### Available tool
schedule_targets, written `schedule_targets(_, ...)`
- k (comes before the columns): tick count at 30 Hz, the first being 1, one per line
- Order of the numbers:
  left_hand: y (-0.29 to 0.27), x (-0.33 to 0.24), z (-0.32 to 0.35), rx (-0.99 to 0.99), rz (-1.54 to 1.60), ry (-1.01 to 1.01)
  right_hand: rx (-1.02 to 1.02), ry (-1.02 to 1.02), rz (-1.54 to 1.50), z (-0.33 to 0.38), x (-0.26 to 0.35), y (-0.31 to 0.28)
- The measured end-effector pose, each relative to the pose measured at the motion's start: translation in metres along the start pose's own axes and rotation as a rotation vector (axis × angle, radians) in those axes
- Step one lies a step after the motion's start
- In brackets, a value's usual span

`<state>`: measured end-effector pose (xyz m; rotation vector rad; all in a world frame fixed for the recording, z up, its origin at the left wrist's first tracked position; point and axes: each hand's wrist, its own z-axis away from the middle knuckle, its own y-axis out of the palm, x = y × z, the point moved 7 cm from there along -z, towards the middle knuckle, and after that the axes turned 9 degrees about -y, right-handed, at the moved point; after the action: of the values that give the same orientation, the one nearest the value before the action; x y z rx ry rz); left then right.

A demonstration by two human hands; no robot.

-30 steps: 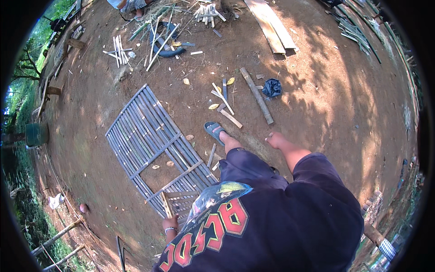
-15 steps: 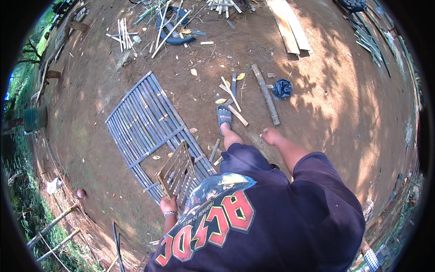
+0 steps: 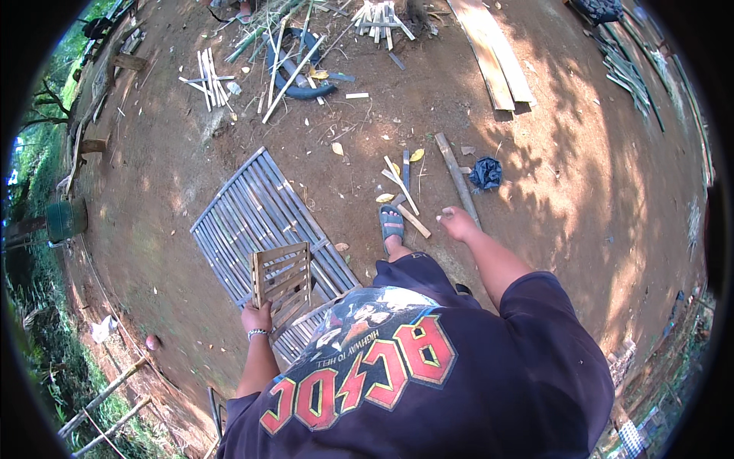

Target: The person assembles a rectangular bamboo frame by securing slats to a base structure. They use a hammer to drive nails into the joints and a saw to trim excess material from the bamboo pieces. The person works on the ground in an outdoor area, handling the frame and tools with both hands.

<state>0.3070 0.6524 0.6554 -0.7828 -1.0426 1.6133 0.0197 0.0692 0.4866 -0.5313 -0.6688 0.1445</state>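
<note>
My left hand (image 3: 256,316), with a bracelet at its wrist, is closed round the near edge of a slatted wooden frame (image 3: 257,277). The frame is tilted up over a bamboo slat panel (image 3: 252,203) that lies flat on the ground. Part of the panel is hidden by the frame and my shirt. My right hand (image 3: 458,223) hangs out ahead on the right, fingers curled in. Whether something small sits at its fingertips I cannot make out. Below that hand lies a bamboo pole (image 3: 456,172), partly covered by it.
Beyond my sandalled foot (image 3: 391,223) lie short wood strips (image 3: 403,183) and a crumpled dark plastic bag (image 3: 485,173). Farther off are a curved black tyre piece (image 3: 306,90), a pile of sticks (image 3: 375,23) and two long boards (image 3: 489,57). A fence rail (image 3: 103,396) stands at left.
My left hand has moved left and slightly up, turning the slatted frame more upright. My right hand stays out on the right. The view has shifted, so the ground things sit lower.
</note>
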Motion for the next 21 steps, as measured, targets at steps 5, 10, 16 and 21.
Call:
schedule_targets(5, -0.025, -0.022, -0.026, -0.067, 0.101, -0.015, -0.058, 0.133, 0.067, 0.0, -0.05, -0.028)
schedule_targets(10, -0.07, -0.05, -0.05, -0.186, 0.291, -0.05, -0.067, 0.158, 0.041, -0.007, -0.087, -0.041)
schedule_targets(16, -0.121, -0.076, -0.127, -0.052, 0.514, -0.006, -0.165, 0.018, 0.167, -0.049, -0.034, -0.055)
schedule_targets(21, -0.142, -0.088, -0.19, 0.026, 0.856, 0.026, -0.122, 0.138, -0.183, -0.075, 0.112, -0.044)
